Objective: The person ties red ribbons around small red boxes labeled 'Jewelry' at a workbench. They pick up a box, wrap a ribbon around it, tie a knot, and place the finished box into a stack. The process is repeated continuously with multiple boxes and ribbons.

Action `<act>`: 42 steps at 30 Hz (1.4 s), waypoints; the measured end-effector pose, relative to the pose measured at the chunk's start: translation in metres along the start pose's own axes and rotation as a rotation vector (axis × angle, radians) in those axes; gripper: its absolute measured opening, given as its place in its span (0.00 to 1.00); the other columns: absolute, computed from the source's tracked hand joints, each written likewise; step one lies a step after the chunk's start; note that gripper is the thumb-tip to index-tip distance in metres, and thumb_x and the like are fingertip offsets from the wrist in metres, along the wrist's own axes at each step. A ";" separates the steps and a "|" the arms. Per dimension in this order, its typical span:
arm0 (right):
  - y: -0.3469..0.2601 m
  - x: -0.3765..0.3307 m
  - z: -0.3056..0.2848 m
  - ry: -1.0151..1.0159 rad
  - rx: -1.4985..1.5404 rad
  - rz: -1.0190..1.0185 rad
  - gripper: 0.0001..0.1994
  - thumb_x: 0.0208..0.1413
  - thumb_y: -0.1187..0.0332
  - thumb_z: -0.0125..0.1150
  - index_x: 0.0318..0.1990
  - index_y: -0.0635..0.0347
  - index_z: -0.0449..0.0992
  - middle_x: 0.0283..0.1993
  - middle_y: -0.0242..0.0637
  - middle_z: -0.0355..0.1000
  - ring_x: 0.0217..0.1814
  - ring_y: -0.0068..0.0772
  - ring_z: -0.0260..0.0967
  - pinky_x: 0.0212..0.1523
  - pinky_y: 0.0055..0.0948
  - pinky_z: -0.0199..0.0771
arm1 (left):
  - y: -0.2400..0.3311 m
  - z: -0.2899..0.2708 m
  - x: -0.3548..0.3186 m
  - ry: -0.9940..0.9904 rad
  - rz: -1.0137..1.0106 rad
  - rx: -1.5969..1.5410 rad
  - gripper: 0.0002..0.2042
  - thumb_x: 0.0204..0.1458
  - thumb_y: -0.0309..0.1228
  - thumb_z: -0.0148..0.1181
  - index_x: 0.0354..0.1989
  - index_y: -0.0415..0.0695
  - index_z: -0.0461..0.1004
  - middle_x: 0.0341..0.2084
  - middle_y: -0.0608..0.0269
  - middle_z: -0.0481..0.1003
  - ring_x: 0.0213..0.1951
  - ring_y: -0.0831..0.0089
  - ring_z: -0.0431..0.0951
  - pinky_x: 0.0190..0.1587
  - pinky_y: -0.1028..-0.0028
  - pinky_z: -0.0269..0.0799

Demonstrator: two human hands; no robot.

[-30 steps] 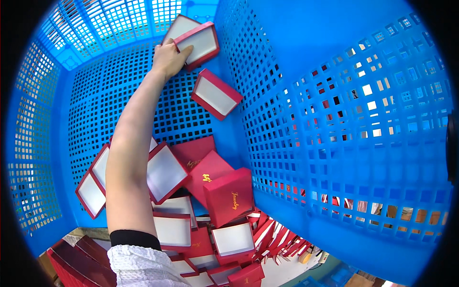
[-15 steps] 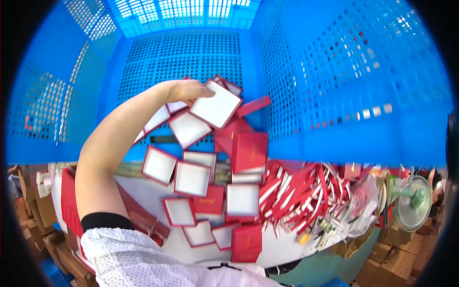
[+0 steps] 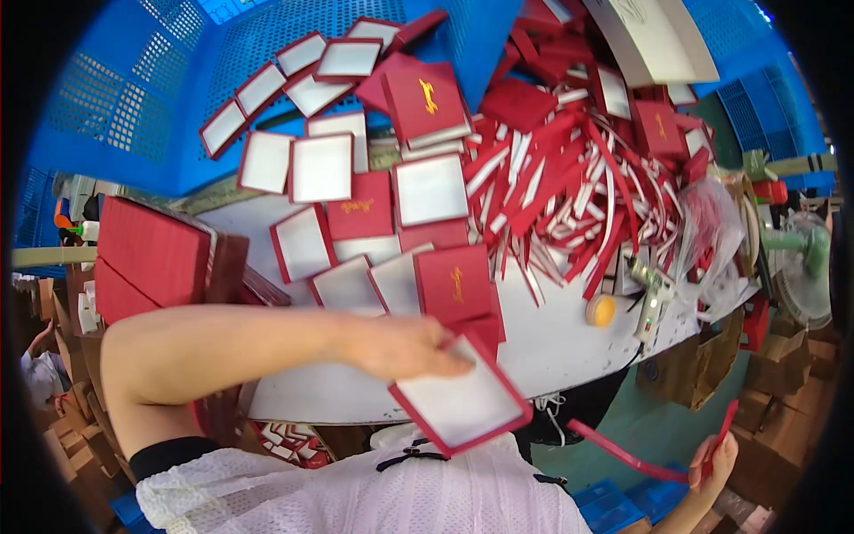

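Note:
My left hand reaches across from the left, its fingers closed on the edge of a shallow square red box half, white inside, in front of my chest. At the lower right my right hand grips a narrow red ribbon strip that trails out to the left. More red-and-white box halves lie on the white table, some overlapping. A closed-looking red box piece with gold lettering lies just beyond my left hand.
A big blue plastic crate stands at the far side with box pieces in it. Loose red and white strips pile up right of centre. A glue gun, a yellow round item and a green fan are farther right. Red stacks stand left.
My left hand has drawn a box half out of the crate and down toward my body. The view has shifted, and my right hand with the red strip now shows.

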State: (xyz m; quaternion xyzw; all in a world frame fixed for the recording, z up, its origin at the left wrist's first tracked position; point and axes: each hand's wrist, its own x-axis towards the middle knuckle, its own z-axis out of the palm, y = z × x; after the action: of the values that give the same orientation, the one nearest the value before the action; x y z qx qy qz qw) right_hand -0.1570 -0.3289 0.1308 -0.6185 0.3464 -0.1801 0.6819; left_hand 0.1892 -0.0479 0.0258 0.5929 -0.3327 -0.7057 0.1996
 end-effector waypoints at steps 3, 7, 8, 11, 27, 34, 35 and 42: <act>0.034 -0.007 0.005 -0.257 0.007 -0.027 0.17 0.50 0.64 0.50 0.16 0.67 0.59 0.13 0.50 0.64 0.02 0.24 0.54 0.01 0.15 0.50 | -0.046 0.051 0.062 0.062 -0.002 -0.009 0.26 0.48 0.50 0.42 0.31 0.33 0.68 0.26 0.50 0.70 0.32 0.64 0.70 0.38 0.70 0.63; 0.086 -0.042 0.000 -0.305 0.009 -0.040 0.22 0.47 0.58 0.52 0.11 0.65 0.60 0.11 0.48 0.64 0.03 0.23 0.56 0.02 0.15 0.51 | -0.048 0.071 0.084 0.575 0.151 -0.040 0.23 0.50 0.46 0.42 0.37 0.32 0.66 0.32 0.52 0.70 0.34 0.65 0.70 0.39 0.73 0.63; 0.101 -0.050 -0.001 -0.311 -0.007 -0.061 0.21 0.48 0.58 0.51 0.12 0.65 0.60 0.11 0.48 0.64 0.03 0.23 0.56 0.02 0.16 0.51 | -0.029 0.067 0.073 0.599 0.078 -0.017 0.22 0.50 0.44 0.42 0.39 0.32 0.65 0.34 0.54 0.70 0.34 0.67 0.70 0.40 0.74 0.63; 0.142 -0.062 0.009 -0.375 0.231 -0.016 0.18 0.48 0.62 0.50 0.15 0.67 0.61 0.13 0.46 0.65 0.05 0.27 0.59 0.05 0.18 0.56 | -0.047 0.091 0.080 0.708 0.497 -0.798 0.17 0.51 0.39 0.44 0.41 0.37 0.64 0.35 0.61 0.70 0.35 0.76 0.70 0.39 0.75 0.65; 0.148 -0.063 0.132 -0.415 0.152 -0.112 0.10 0.42 0.80 0.54 0.32 0.67 0.61 0.32 0.39 0.67 0.23 0.18 0.66 0.20 0.13 0.68 | -0.016 0.238 0.098 -0.406 0.975 -1.422 0.17 0.50 0.39 0.41 0.39 0.35 0.61 0.11 0.61 0.60 0.07 0.74 0.60 0.07 0.80 0.56; 0.153 -0.052 0.126 -0.375 0.109 -0.074 0.11 0.39 0.78 0.57 0.30 0.64 0.61 0.23 0.35 0.68 0.18 0.15 0.62 0.15 0.11 0.61 | -0.042 0.249 0.098 0.233 0.840 -1.193 0.19 0.51 0.36 0.39 0.49 0.39 0.57 0.33 0.58 0.68 0.32 0.72 0.70 0.30 0.76 0.65; 0.155 -0.049 0.124 -0.328 0.123 -0.067 0.11 0.38 0.78 0.57 0.30 0.64 0.61 0.23 0.35 0.68 0.18 0.15 0.62 0.15 0.11 0.60 | -0.046 0.251 0.095 0.367 0.898 -1.309 0.19 0.51 0.35 0.39 0.49 0.40 0.57 0.39 0.59 0.68 0.39 0.72 0.70 0.39 0.74 0.66; 0.166 -0.027 0.134 -0.285 0.096 -0.104 0.08 0.42 0.77 0.54 0.29 0.65 0.62 0.22 0.35 0.66 0.16 0.14 0.59 0.13 0.12 0.59 | -0.065 0.244 0.082 0.547 1.209 -1.016 0.17 0.51 0.30 0.43 0.50 0.42 0.56 0.43 0.62 0.65 0.46 0.73 0.63 0.50 0.71 0.55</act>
State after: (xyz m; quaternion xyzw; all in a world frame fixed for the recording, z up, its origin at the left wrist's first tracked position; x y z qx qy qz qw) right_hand -0.1131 -0.1857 -0.0243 -0.6216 0.2046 -0.1423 0.7426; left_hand -0.0574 -0.0008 -0.0596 0.3006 -0.1744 -0.3722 0.8606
